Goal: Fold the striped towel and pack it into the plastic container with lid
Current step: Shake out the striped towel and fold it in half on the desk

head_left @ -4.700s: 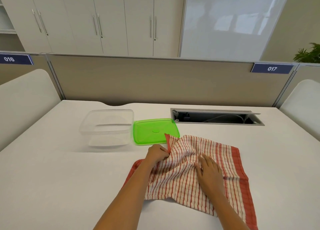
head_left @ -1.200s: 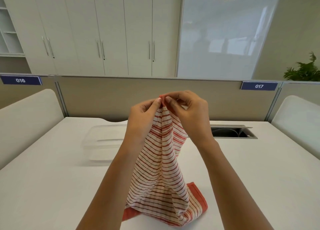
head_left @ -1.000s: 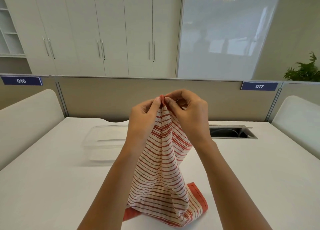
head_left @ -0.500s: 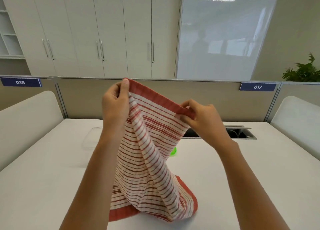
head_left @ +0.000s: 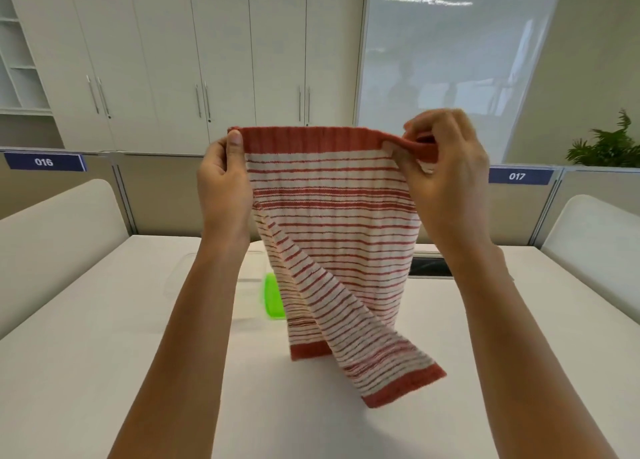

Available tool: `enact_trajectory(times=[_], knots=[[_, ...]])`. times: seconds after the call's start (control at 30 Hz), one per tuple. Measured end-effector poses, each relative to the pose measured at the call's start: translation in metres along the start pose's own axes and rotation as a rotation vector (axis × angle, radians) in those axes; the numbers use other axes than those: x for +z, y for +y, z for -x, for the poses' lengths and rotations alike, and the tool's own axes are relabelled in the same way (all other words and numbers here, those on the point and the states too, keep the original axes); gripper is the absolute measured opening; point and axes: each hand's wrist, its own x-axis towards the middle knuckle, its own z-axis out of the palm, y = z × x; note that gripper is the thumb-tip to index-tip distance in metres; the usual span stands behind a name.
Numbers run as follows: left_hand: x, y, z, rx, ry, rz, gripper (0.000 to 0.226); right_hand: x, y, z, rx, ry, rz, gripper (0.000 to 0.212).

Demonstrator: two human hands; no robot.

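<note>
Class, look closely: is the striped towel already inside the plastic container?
No: both hands, left hand and right hand, hold the striped towel up above the table.

Towel point(head_left: 332, 223) has red and white stripes with solid red borders; lid point(head_left: 273, 297) is bright green; table point(head_left: 86, 320) is white

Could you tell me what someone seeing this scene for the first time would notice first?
The red-and-white striped towel dominates the centre, stretched by its top red edge between the left hand and right hand and hanging twisted over the white table. Behind it, a bright green lid peeks out beside the clear plastic container, mostly hidden by the left forearm.
</note>
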Motion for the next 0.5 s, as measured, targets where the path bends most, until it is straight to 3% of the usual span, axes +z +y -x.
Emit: enact_trajectory(times=[0.17, 0.33, 0.43, 0.5], knots=[[0.013, 0.007, 0.005, -0.015, -0.037, 0.033, 0.026, -0.001, -0.004, 0.001, 0.129, 0.062, -0.081, 0.021], [0.034, 0.015, 0.022, 0.098, -0.293, -0.030, 0.026, 0.003, -0.011, 0.002, 0.103, -0.088, 0.074, 0.037], [0.047, 0.021, 0.029, 0.171, -0.473, -0.047, 0.022, 0.011, -0.022, 0.003, 0.127, -0.254, -0.123, 0.049], [0.053, 0.021, 0.031, 0.224, -0.491, -0.044, 0.024, 0.017, -0.023, 0.005, 0.199, -0.296, -0.219, 0.046]])
